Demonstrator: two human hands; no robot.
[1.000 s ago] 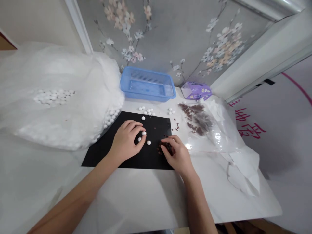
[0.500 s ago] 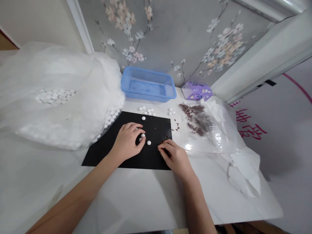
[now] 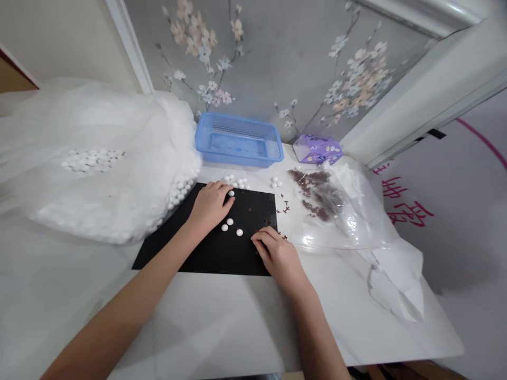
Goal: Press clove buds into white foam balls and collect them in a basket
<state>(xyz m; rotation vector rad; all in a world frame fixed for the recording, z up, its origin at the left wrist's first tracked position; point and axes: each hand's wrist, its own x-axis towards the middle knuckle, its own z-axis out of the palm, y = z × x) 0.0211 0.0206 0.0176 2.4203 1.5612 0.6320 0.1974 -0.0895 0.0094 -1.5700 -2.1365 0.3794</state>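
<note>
A big, puffy bag (image 3: 99,211) full of white balls sits on the white surface (image 3: 222,316), to the left of the black sheet (image 3: 222,256). The left hand (image 3: 212,203) is over the back part of the black sheet. Its thumb and pointing finger are a little apart, with one white ball (image 3: 231,193) between them; you can't tell if they squeeze it. Three more balls (image 3: 230,221) lie close together on the middle of the black sheet. Some loose balls (image 3: 241,183) are just behind it, and a blue basket (image 3: 237,159) stands farther behind it. The right hand (image 3: 281,256) is at the right edge of the black sheet. Its fingertips are together, but it's too small to see if they pinch anything. Little brown bits (image 3: 268,221) lie there too. A purple pack (image 3: 318,150) is behind the black sheet, off to the right. A clear bag (image 3: 360,232) with brown bits inside lies right of the black sheet.
</note>
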